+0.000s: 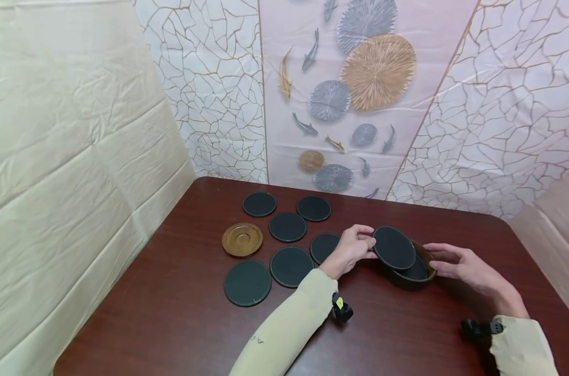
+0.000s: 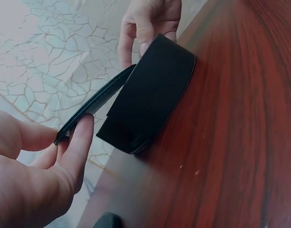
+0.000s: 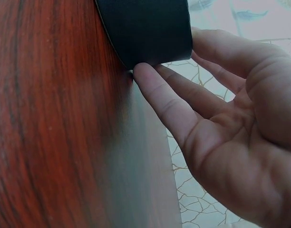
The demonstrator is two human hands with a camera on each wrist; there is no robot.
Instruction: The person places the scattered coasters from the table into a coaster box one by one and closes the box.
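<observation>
My left hand point(image 1: 354, 248) pinches a thin round black coaster point(image 1: 394, 248) at its edge, thumb on one face and fingers on the other. This coaster tilts over the round holder point(image 1: 409, 282), overlapping its rim; in the left wrist view its far edge meets the holder's point(image 2: 150, 95) top. Another black coaster point(image 1: 415, 269) lies inside. On the opposite side my right hand point(image 1: 472, 269) rests against the holder. Its fairly straight fingers point(image 3: 167, 97) touch the dark outer wall point(image 3: 148, 33) in the right wrist view, with the thumb up near the rim.
Several black coasters lie flat on the dark red table point(image 1: 172, 313), including a large front one point(image 1: 248, 283) and one partly behind the left hand point(image 1: 323, 246). A brown wooden lid point(image 1: 242, 239) sits to their left. Patterned cloth point(image 1: 218, 89) hangs behind the table.
</observation>
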